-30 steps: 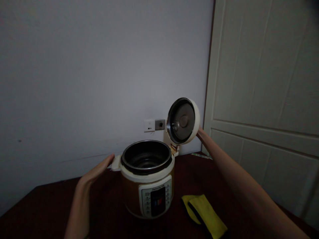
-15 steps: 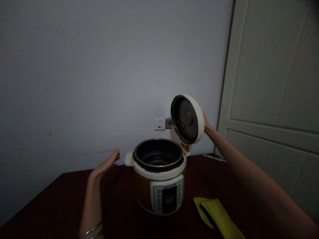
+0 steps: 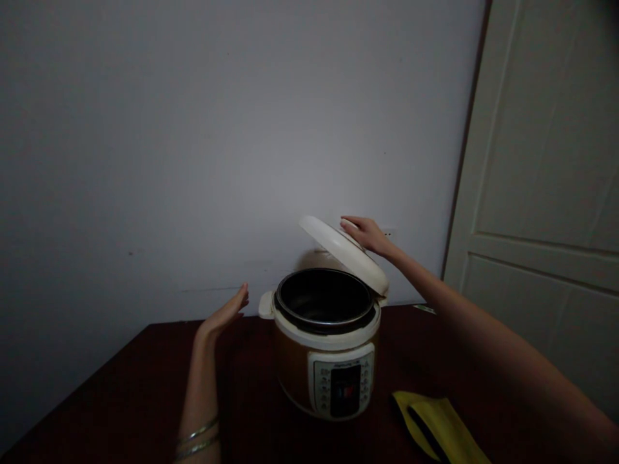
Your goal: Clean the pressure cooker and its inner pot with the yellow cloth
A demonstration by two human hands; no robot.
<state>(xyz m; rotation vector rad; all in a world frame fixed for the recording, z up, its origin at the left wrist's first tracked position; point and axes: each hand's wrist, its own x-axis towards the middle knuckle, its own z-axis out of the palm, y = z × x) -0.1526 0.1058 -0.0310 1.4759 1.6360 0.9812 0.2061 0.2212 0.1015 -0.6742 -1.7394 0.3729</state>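
An electric pressure cooker point(image 3: 293, 361) stands on the table, its dark inner pot point(image 3: 324, 299) showing under a half-raised lid. The white lid point(image 3: 333, 245) tilts up from its hinge on the right side. My right hand point(image 3: 367, 235) lies over the top of the lid, fingers curled at its raised handle. To the left of the cooker, my left hand point(image 3: 225, 316) hovers with fingers stretched out and holds nothing. It is close to the cooker's white side handle point(image 3: 265, 305) but apart from it. Two bangles circle the left wrist.
A folded yellow cloth point(image 3: 447, 425) lies on the dark red table point(image 3: 126, 393), right of the cooker. Behind is a pale wall with a socket point(image 3: 387, 233), partly hidden by my right hand and the lid. A panelled door point(image 3: 546, 193) stands at the right.
My right hand has swung the lid down and leftward from nearly upright to a slant over the pot. My left hand keeps its pose beside the cooker. The view has shifted slightly left.
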